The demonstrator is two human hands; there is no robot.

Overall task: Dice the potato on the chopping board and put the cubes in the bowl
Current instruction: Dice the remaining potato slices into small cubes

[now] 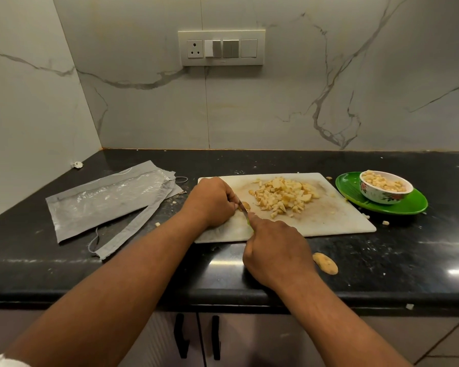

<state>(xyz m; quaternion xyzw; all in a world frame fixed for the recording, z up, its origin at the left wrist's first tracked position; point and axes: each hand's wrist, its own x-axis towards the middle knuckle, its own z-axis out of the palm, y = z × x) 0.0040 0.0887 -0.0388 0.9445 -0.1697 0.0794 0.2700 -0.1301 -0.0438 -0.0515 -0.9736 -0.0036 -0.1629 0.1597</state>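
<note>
A white chopping board [337, 215] lies on the black counter with a heap of potato cubes [284, 196] in its middle. On the board's left part my left hand [210, 201] holds a small potato piece [245, 206] down with curled fingers. My right hand [273, 250] grips a knife with a green handle; its blade [243, 207] rests against that piece. To the right, a floral bowl [384, 192] filled with cubes stands on a green plate [411, 205].
A potato chunk [325, 263] lies on the counter near the front edge, right of my right hand. Grey plastic packaging [104, 200] and a face mask [133, 234] lie to the left. Loose crumbs dot the counter. A switch panel [221, 47] is on the wall.
</note>
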